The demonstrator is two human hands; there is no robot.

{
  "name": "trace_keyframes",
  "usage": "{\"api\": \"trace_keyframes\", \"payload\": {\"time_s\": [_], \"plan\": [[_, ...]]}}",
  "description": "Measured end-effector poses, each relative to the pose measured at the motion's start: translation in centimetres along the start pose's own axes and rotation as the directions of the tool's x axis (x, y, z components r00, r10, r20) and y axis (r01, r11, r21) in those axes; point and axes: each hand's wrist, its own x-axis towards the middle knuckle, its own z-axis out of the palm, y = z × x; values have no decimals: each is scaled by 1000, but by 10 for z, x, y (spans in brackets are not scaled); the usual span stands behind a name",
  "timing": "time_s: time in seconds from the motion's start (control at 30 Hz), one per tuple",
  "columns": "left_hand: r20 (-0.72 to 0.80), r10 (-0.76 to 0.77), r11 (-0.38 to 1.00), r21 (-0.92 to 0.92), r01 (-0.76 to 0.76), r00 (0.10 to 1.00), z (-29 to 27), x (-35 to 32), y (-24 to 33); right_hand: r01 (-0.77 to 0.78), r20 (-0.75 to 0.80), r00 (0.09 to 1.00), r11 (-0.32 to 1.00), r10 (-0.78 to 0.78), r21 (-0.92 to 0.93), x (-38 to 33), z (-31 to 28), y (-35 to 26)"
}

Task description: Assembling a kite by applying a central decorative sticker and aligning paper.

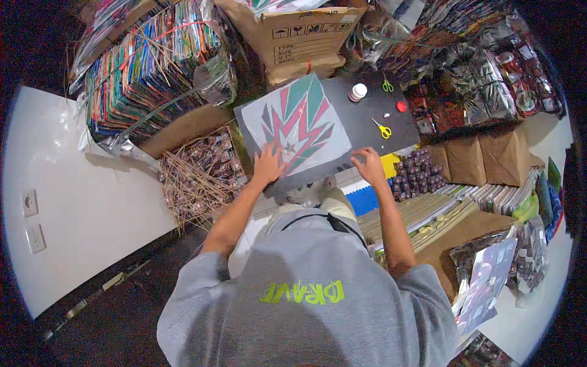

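A square paper sheet [298, 122] with a jagged pink, green and dark pattern lies tilted on a dark work board [361, 119]. My left hand [269, 164] presses flat on the sheet's near left corner, fingers spread. My right hand [369, 164] hovers at the sheet's near right edge, fingers curled; whether it pinches the paper edge is unclear. Yellow-handled scissors [383, 129] lie on the board just right of the sheet.
A white bottle [358, 92], green-handled scissors [387, 85] and a red cap [401, 106] lie on the board's far side. A bundle of thin sticks [199, 177] sits left, stacked coloured sheets [150, 64] behind it, a cardboard box [302, 37] beyond. Packaged stacks crowd the right.
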Motion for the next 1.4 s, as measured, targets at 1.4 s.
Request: {"api": "trace_keyframes", "payload": {"time_s": [1.4], "plan": [[-15, 55, 989, 141, -52, 998, 18, -24, 82, 134, 356, 909, 961, -216, 242, 42, 91, 30]]}}
